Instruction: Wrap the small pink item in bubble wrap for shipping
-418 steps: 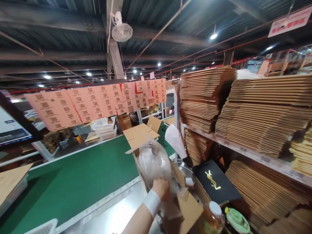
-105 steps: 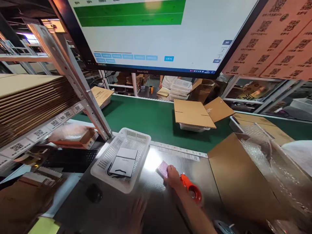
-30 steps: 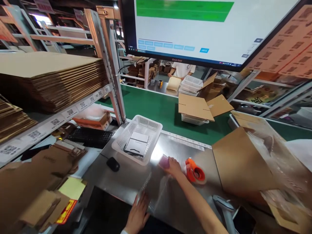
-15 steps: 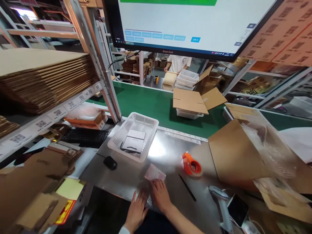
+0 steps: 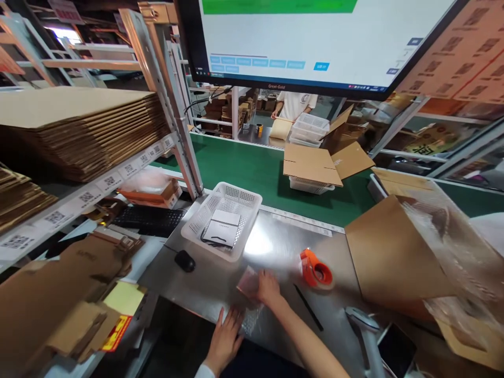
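A small pinkish packet in clear bubble wrap [image 5: 248, 281] lies on the steel table in front of me. My right hand [image 5: 269, 287] is closed on its right side, fingers curled over the edge. Loose bubble wrap [image 5: 251, 321] trails from the packet toward me. My left hand [image 5: 227, 337] rests flat at the table's near edge with fingers stretched out, beside that loose wrap. Beyond the packet stands a white perforated basket [image 5: 255, 210] holding a white box [image 5: 222, 227] with a dark cord.
Right of the packet sit an orange tape dispenser [image 5: 316, 269], a black pen-like stick [image 5: 308, 308] and a scanner [image 5: 366, 331]. A black mouse [image 5: 185, 261] lies left. Behind runs a green conveyor [image 5: 240, 160] with cartons; a person stands beyond. A monitor [image 5: 291, 47] hangs overhead.
My right hand has gone from lying flat on the wrap to gripping the packet's right side. My left hand stays low, fingers stretched. The view has shifted slightly.
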A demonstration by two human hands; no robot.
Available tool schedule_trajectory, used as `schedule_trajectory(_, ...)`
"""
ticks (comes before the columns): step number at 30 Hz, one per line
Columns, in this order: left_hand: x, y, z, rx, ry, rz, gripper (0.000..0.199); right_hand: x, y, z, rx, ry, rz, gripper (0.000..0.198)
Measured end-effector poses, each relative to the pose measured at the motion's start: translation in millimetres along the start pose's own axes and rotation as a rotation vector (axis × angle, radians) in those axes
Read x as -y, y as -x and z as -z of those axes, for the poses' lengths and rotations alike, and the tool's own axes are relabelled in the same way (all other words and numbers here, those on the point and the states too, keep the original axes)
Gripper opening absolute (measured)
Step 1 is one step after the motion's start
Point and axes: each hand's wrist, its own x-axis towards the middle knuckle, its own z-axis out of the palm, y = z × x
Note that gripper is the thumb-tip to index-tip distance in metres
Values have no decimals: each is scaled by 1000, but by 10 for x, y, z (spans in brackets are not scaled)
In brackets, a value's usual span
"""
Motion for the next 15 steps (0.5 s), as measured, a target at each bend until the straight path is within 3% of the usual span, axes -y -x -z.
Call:
schedule_trajectory(3,-141,44,120,-69,284,86,36,176,229,-107,-14,94,49,63)
schedule_trajectory(7,-259,159,184,-224,844,460,57,309,633,-217,54,136,102,77)
schedule_trajectory(10,-335,252,199,-258,1253,695,67,339,887,-226,203,26,160,80)
schedule_trajectory(12,-402,292,207,-286,1423,791,58,337,979,-226,304,-124,195,72)
schedule_trajectory(15,-513,280,189,-387,1511,875,37,292,955,-268,368,-303,178,45)
